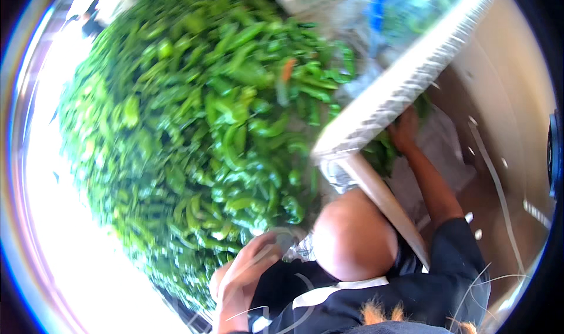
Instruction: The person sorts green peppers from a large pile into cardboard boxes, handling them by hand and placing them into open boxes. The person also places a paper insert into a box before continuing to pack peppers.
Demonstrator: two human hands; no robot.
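Observation:
A large heap of green peppers (229, 116) fills the left and middle of the view, with one orange-red pepper (288, 69) among them. My left hand (258, 257) is at the heap's near edge, beside a bare knee (355, 234). Motion smears its fingers, and a greyish blur beside them is too unclear to name. My right hand (404, 129) reaches down on the right, beyond a pale frame with a ribbed edge (399, 78). It is against some green peppers (382, 152); its fingers are mostly hidden, so their grip does not show.
The pale frame's corner juts toward my knee, its smooth side (385, 207) running back along my leg. A whitish sheet (435, 152) lies under my right forearm. At the far right are more greens (420, 8), a blue strip (376, 17) and a beige wall (517, 69).

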